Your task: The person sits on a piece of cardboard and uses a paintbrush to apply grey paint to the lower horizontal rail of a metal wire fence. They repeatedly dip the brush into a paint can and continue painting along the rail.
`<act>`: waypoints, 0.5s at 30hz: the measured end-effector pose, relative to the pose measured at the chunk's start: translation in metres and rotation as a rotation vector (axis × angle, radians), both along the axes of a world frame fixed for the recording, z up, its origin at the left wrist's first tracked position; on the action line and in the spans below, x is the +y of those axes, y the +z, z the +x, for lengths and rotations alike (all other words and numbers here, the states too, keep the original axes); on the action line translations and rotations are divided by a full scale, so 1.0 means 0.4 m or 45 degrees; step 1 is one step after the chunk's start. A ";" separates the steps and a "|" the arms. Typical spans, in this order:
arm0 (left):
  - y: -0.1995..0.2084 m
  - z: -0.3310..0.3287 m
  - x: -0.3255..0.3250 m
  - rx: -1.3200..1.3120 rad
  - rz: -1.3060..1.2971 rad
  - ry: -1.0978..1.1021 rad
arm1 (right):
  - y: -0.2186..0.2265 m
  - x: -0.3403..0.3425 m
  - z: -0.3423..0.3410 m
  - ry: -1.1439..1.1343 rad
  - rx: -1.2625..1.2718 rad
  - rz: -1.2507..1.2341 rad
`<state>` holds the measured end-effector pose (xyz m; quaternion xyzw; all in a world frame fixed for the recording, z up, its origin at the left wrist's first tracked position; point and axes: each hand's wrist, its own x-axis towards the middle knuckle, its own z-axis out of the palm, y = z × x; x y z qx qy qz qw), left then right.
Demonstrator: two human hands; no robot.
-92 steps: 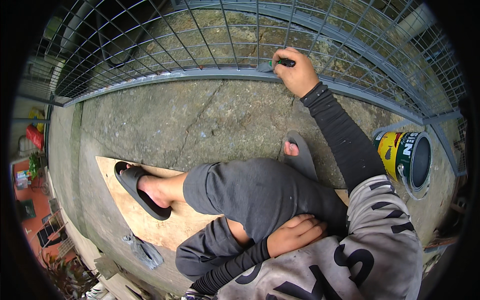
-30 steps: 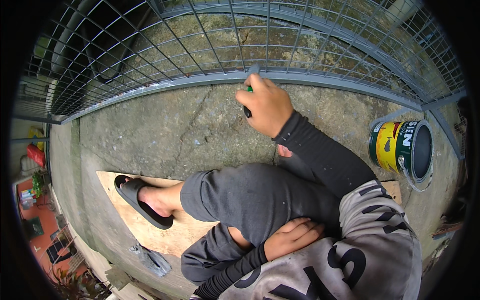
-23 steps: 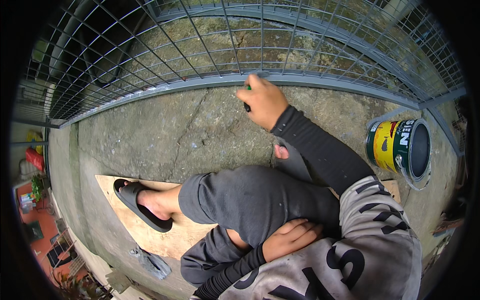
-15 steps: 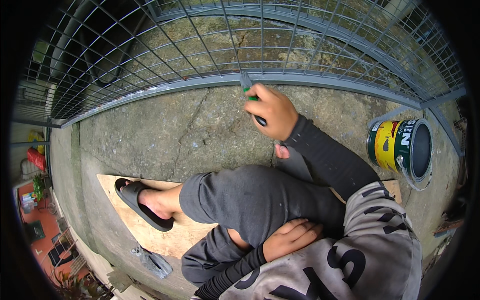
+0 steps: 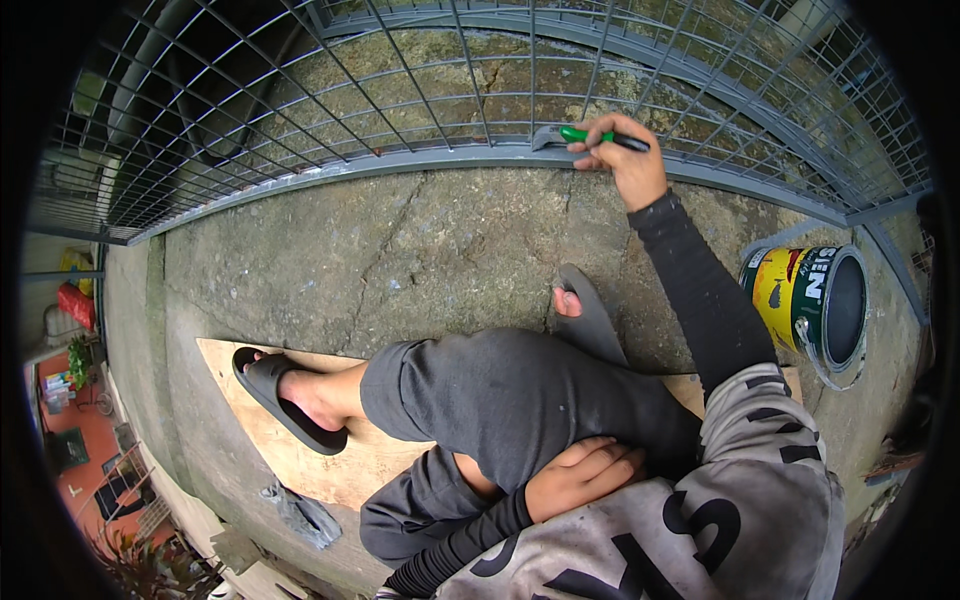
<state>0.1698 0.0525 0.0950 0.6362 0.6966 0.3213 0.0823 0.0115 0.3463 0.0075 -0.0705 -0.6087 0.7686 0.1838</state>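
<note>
My right hand (image 5: 632, 160) is closed round the green and black handle of a paintbrush (image 5: 603, 139). The brush lies nearly level, and its grey-coated bristles meet the grey bottom rail (image 5: 430, 160) of a wire mesh panel (image 5: 480, 85). Down at my lap, my left hand (image 5: 583, 480) rests flat on my grey trouser leg, fingers stretched out and holding nothing. To the right, a paint can (image 5: 805, 298) in green and yellow lies tilted on the concrete, its open mouth showing grey paint and its wire handle hanging down.
A plywood sheet (image 5: 270, 410) lies under my legs on the rough concrete floor (image 5: 300, 270). Beside it is a crumpled grey plastic bag (image 5: 302, 516). Another grey frame (image 5: 885, 255) stands at the right. Plants (image 5: 78, 362) and a reddish floor (image 5: 90, 430) show at far left.
My right hand has moved right and a little farther away along the rail. The paintbrush has turned from upright to nearly level. My left hand stays on my leg.
</note>
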 end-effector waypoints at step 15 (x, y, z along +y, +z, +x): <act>-0.029 0.015 -0.010 -0.037 0.032 0.069 | 0.131 -0.115 0.047 -0.172 -0.008 1.033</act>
